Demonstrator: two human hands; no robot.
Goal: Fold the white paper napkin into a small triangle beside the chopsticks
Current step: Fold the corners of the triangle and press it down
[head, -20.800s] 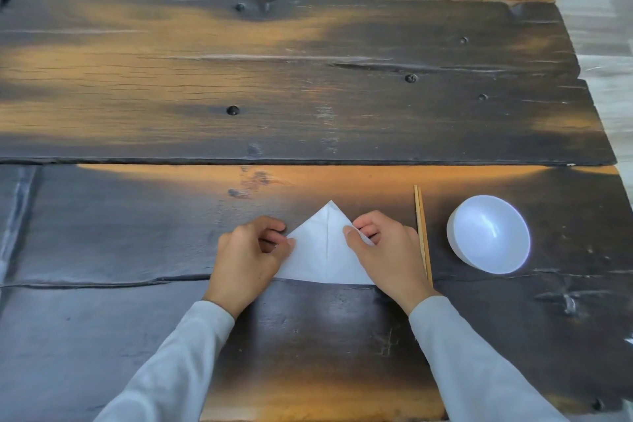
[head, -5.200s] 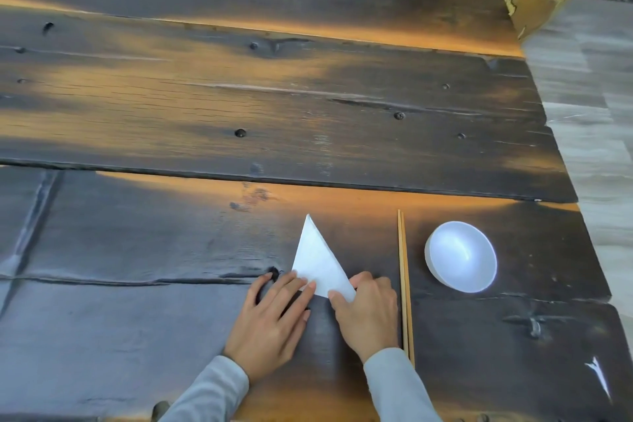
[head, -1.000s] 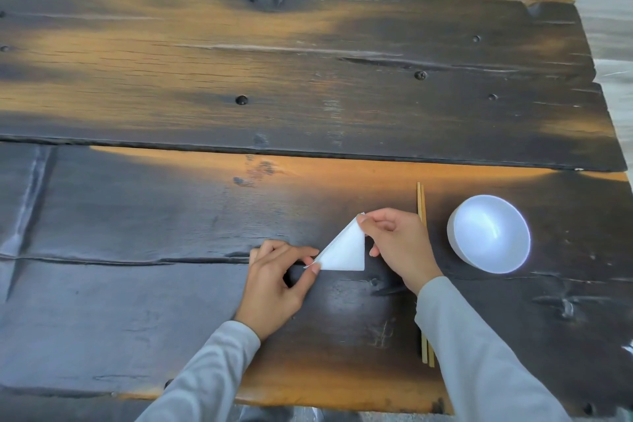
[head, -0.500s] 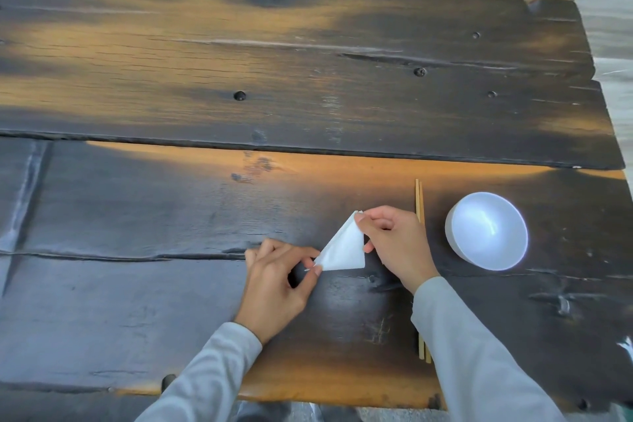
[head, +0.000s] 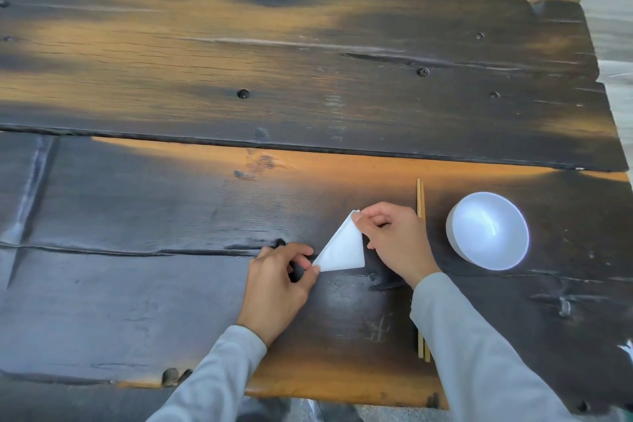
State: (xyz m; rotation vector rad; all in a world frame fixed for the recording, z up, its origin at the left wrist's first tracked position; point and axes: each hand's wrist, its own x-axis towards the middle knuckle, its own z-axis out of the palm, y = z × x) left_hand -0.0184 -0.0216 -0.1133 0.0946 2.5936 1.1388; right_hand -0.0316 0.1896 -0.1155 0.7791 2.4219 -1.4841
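Observation:
The white paper napkin point(head: 345, 248) is folded into a small triangle on the dark wooden table point(head: 308, 86), just left of the chopsticks point(head: 420, 197). My left hand point(head: 279, 288) pinches the napkin's lower left corner between thumb and fingers. My right hand point(head: 394, 240) pinches its top corner and covers the middle of the chopsticks. The chopsticks lie side by side, pointing away from me, and their near ends show beside my right sleeve.
A white bowl point(head: 488, 230) stands right of the chopsticks. The table's near edge runs under my forearms and its right edge lies past the bowl, with pale floor point(head: 613, 27) beyond. A long crack point(head: 137, 252) crosses the plank left of my left hand.
Over the last second both hands keep their pinch on the triangle's corners; the napkin has barely shifted. Earlier it was a larger triangle, since folded smaller.

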